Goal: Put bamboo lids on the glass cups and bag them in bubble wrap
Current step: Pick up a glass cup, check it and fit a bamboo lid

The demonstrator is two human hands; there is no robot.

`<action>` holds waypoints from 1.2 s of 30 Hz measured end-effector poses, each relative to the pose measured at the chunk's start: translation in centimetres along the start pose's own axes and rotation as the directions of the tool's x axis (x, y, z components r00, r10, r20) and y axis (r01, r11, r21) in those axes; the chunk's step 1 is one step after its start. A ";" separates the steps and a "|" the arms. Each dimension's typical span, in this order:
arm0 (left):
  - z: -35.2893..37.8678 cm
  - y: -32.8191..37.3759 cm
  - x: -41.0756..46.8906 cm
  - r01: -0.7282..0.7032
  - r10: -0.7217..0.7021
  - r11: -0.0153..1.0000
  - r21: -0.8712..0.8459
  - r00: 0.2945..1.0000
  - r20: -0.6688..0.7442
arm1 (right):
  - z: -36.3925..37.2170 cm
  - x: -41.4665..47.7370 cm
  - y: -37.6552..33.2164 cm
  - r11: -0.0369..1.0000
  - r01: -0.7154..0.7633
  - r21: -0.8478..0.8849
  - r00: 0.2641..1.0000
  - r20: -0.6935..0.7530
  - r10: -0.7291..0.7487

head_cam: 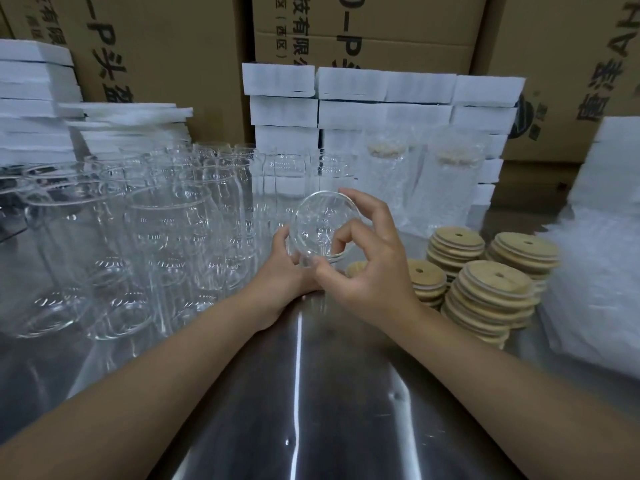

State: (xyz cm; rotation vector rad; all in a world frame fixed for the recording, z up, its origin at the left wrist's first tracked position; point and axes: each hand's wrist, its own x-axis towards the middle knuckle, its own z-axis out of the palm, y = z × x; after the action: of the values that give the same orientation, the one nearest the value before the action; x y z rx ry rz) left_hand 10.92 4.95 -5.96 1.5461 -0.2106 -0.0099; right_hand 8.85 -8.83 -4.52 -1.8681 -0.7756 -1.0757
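A clear glass cup [320, 226] is held above the steel table at the centre, its open mouth tilted toward me. My left hand [287, 268] grips its lower body from the left. My right hand [363, 258] curls around its rim from the right, thumb and fingers on the glass. Stacks of round bamboo lids [491, 292] with a small hole stand just right of my right hand. Two cups wrapped in bubble wrap with lids on [415, 181] stand behind. A pile of bubble wrap bags [599, 271] lies at far right.
Several bare glass cups [138, 237] crowd the left half of the steel table [311, 393]. White foam sheets [381, 98] are stacked at the back and left, with cardboard cartons [173, 46] behind them.
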 end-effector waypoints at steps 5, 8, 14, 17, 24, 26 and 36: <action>0.4 0.3 -0.3 -0.025 0.024 1.000 0.010 0.999 0.040 | -0.2 0.3 -0.1 0.999 0.015 0.035 0.998 0.061 -0.017; 1.0 0.9 -1.0 -0.065 0.060 0.996 0.068 0.995 0.077 | 0.0 0.3 -0.3 0.997 0.011 0.080 0.995 0.100 -0.019; 1.3 0.9 -1.5 -0.098 0.081 0.987 0.125 0.987 0.137 | -0.3 0.2 -0.5 0.988 -0.051 0.146 0.989 0.148 0.029; 1.3 0.8 -1.4 -0.140 0.119 0.975 0.173 0.985 0.128 | -0.3 0.2 -0.7 0.986 -0.077 0.148 0.987 0.154 0.054; 1.0 0.5 -1.3 -0.137 0.115 0.982 0.127 0.979 0.170 | -0.4 0.3 -0.7 0.974 -0.154 0.166 0.976 0.177 0.124; 1.1 0.5 -1.2 -0.113 0.100 0.990 0.085 0.984 0.148 | -0.4 0.3 -0.6 0.976 -0.140 0.164 0.978 0.177 0.111; 1.3 0.6 -1.1 -0.089 0.081 0.992 0.084 0.992 0.095 | -0.4 0.6 -0.9 0.940 -0.183 0.288 0.982 0.096 0.161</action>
State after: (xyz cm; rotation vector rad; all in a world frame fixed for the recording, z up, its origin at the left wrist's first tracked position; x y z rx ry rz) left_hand 9.58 3.78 -5.51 1.6246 -0.3537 -0.0040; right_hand 8.25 -8.76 -3.54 -1.6887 -0.7531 -0.7410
